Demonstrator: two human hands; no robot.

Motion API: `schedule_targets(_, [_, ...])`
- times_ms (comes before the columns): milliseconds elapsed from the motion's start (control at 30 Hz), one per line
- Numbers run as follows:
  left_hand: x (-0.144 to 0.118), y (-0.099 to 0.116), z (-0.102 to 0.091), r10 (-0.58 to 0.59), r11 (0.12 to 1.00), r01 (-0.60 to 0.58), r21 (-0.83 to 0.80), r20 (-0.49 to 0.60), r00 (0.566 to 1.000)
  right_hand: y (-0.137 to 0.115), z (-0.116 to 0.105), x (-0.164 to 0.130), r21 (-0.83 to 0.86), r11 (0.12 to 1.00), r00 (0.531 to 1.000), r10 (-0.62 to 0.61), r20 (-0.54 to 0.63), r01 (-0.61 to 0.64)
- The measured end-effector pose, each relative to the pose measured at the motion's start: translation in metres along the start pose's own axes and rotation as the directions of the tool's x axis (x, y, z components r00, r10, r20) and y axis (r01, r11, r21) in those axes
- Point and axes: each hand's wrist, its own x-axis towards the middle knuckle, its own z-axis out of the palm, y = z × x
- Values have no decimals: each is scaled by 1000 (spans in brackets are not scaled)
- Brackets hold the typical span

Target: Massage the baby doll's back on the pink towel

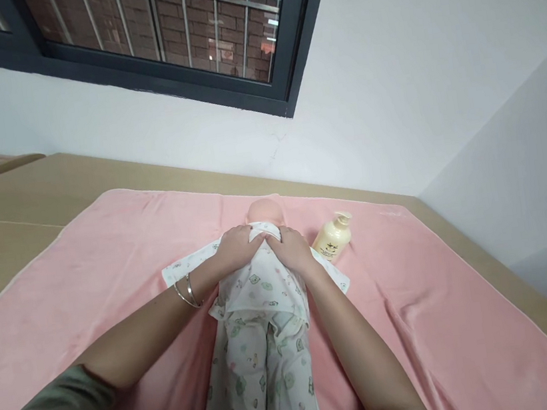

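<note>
A baby doll (265, 212) lies on its back with only the smooth top of its head showing. It wears a white printed shirt (260, 289) and matching printed trousers (290, 371). At the shirt's collar, my left hand (237, 246) is closed on the cloth from the left side, with two silver bangles on the wrist. My right hand (291, 248) grips the collar from the other side. Both thumbs nearly meet at the neckline; the fingertips are partly hidden over the shoulders. The sleeves stretch out flat to either side.
A pale yellow pump bottle (333, 236) lies tilted by the right sleeve. Beneath everything spreads a pink blanket (448, 303), creased on the right, over a wooden surface (14, 192). Behind stand a white wall (368, 85) and a dark-framed barred window (283, 89).
</note>
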Motion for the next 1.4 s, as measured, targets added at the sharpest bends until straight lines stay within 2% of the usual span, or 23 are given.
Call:
schedule_targets(100, [-8, 5, 3, 24, 996, -22, 88, -15, 1000, 5, -3, 1, 41, 999, 999, -7, 36, 6])
schedule_targets(200, [-23, 15, 9, 74, 968, -45, 247, -108, 991, 8, -6, 0, 78, 997, 998, 13, 62, -18])
schedule_targets(267, [-29, 20, 12, 103, 954, -57, 295, -142, 984, 6, -7, -2, 71, 997, 998, 31, 61, -35])
schedule_targets(333, [-28, 20, 11, 74, 966, -40, 255, -126, 989, -2, -7, -9, 25, 999, 998, 42, 47, -43])
schedule_targets(433, [-14, 11, 3, -4, 993, 8, 115, -34, 999, -21, -6, -24, -105, 994, 1000, 19, -5, -19])
schedule_targets(533, [-4, 1, -5, 2, 1000, -3, 11, 61, 998, -36, -7, -37, -198, 980, 999, -27, -31, 20])
schedule_targets(633, [-6, 2, -6, 15, 997, -18, 72, 45, 999, -34, -10, -35, -181, 983, 999, -34, -5, 33])
schedule_targets(767, [-22, 12, 1, 94, 973, -93, 211, 7, 996, -10, -12, -15, -75, 997, 996, 39, 79, -33])
schedule_targets(867, [-28, 18, 3, 147, 962, -146, 231, 12, 989, 1, -11, -6, -27, 997, 989, 71, 132, -68])
schedule_targets(933, [-27, 18, 2, 132, 969, -131, 209, 11, 991, -1, -10, -8, -43, 997, 991, 70, 112, -66])
schedule_targets(1033, [-18, 14, -4, 77, 987, -82, 138, 40, 996, -17, -8, -22, -157, 986, 998, 56, 33, -50])
schedule_targets(1133, [-8, 8, -10, 17, 999, -21, 32, 109, 994, -34, -7, -38, -288, 958, 1000, -13, -16, 8])
schedule_targets(1200, [-4, 4, -11, -6, 1000, 5, 8, 128, 992, -40, -8, -44, -329, 943, 999, -53, -8, 48])
schedule_targets(1300, [-4, 5, -8, 10, 996, -18, 82, 99, 995, -38, -13, -43, -300, 952, 998, -56, 24, 61])
schedule_targets(1400, [-13, 11, -5, 54, 978, -65, 197, 61, 997, -25, -18, -30, -213, 976, 998, -26, 60, 39])
